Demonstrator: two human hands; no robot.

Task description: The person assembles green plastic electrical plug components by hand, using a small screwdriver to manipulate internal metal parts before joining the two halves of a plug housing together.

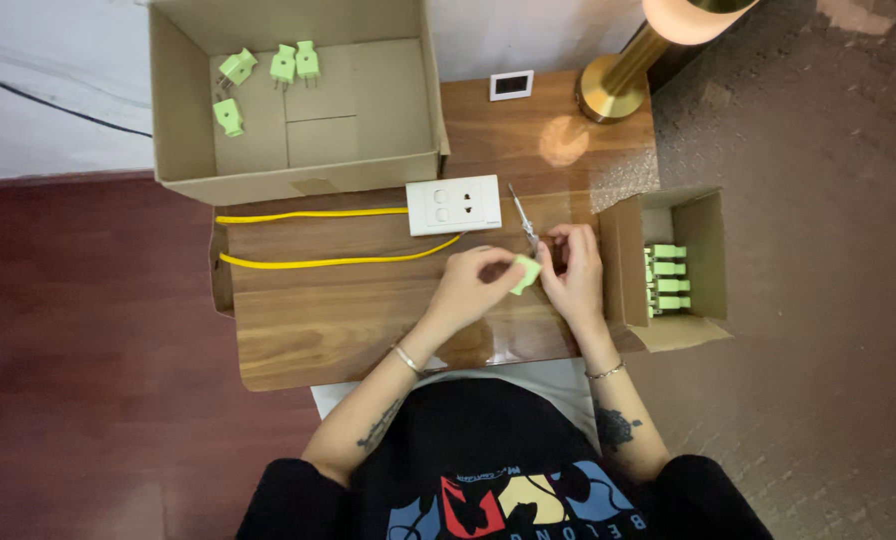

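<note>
At about ten o'clock from the middle of the surface (pixel 348 330), a large open cardboard box (pixel 183 120) holds four loose green plugs (pixel 236 68). Below it two yellow wires (pixel 313 214) run rightward to a white wall socket plate (pixel 454 204).

At the centre, the left hand (pixel 473 285) is closed around one end of a small pale green plug (pixel 526 273), fingers curled on its body. The right hand (pixel 571 270), at three o'clock from the plug, pinches a thin metal screwdriver (pixel 524 218) whose shaft slants up toward eleven o'clock; its fingers also touch the plug.

The plug looks light, rigid and smooth, probably moulded plastic, so it may slip or twist; gripping its flat sides seems steadier than gripping the ends.

At three o'clock a small open box (pixel 708 240) holds a row of green plugs. A brass lamp base (pixel 613 90) stands at one o'clock.
</note>
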